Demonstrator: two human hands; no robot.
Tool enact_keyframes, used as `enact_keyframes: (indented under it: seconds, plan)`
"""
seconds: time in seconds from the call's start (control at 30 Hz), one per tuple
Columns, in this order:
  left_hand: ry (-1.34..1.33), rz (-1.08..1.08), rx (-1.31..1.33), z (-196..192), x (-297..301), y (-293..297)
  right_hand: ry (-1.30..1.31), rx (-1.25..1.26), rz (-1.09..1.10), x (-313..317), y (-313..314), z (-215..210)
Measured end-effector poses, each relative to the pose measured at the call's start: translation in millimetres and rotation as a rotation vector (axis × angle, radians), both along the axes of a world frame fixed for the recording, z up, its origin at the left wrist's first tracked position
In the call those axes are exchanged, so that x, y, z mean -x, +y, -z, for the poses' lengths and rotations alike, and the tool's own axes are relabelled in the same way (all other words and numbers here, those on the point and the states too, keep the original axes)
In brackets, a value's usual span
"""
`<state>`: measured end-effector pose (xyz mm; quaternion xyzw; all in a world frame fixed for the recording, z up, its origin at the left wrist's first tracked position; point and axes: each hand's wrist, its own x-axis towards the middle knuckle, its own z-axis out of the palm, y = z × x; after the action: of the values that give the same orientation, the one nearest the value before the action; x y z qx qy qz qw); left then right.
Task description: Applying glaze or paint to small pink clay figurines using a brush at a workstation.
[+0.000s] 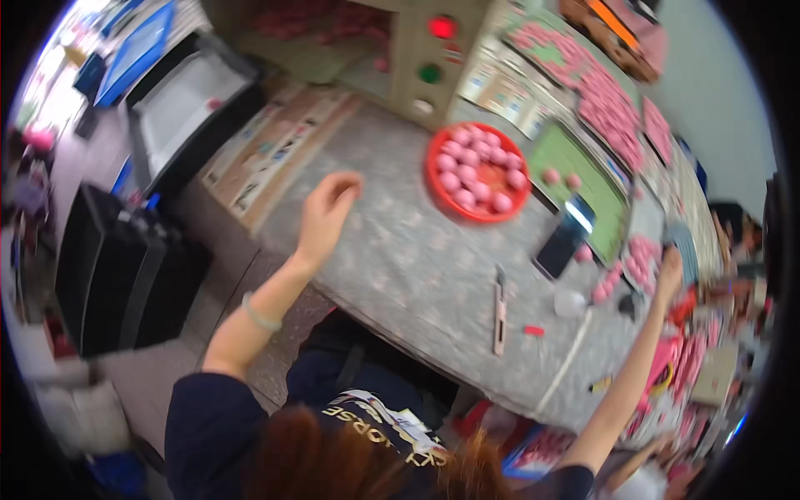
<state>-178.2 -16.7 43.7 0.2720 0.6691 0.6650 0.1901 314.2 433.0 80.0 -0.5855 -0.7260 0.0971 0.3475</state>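
My left hand (pixel 327 215) is raised over the left part of the table, left of a red bowl (pixel 433 185) of pink balls (pixel 468 157). Its fingers curl in toward the thumb; anything small between them is too blurred to see. Far to the right, my right arm stretches out, and my right hand (pixel 669 271) closes on the edge of a blue-grey striped piece (pixel 683 247), perhaps a cloth. Beside that hand lies a pile of pink balls (pixel 642 257). A dark phone (pixel 557 250) rests against the green tray (pixel 607 218), which holds a couple of balls.
A pink-handled cutter (pixel 500 317) and a small red piece (pixel 533 331) lie near the front edge. Behind stands a beige machine (pixel 417 75) with red and green buttons. Trays of pink pieces (pixel 608 108) fill the back right; black crates (pixel 125 267) stand at left.
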Motion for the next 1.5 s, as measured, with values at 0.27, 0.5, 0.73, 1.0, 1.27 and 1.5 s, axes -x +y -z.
enact_keyframes:
  seconds: [0.27, 0.5, 0.73, 1.0, 1.27, 1.5]
  plan:
    - [0.424, -0.233, 0.275, 21.9, 169.1, 106.6, -0.143, -0.011, -0.070, 62.4, -204.1, -65.5]
    - [0.920, -0.136, 0.466, 73.3, 284.1, 176.9, -0.441, 0.402, -0.035, 111.8, -284.7, -5.0]
    - [0.298, -0.193, 0.079, 52.5, 241.9, 141.3, -0.379, 0.357, -0.014, 99.7, -287.2, 17.4]
    - [-0.127, 0.266, -0.235, -5.9, 56.9, 34.7, 0.096, -0.040, 0.112, 116.2, -332.0, 4.6]
    - [-0.108, 0.472, 0.029, 19.0, -83.9, 4.0, 0.445, 0.039, -0.286, 163.0, -380.2, 38.2]
    - [-0.491, 0.563, -0.030, 31.7, -148.2, -4.6, 0.149, 0.178, -0.406, 164.9, -378.8, 76.8]
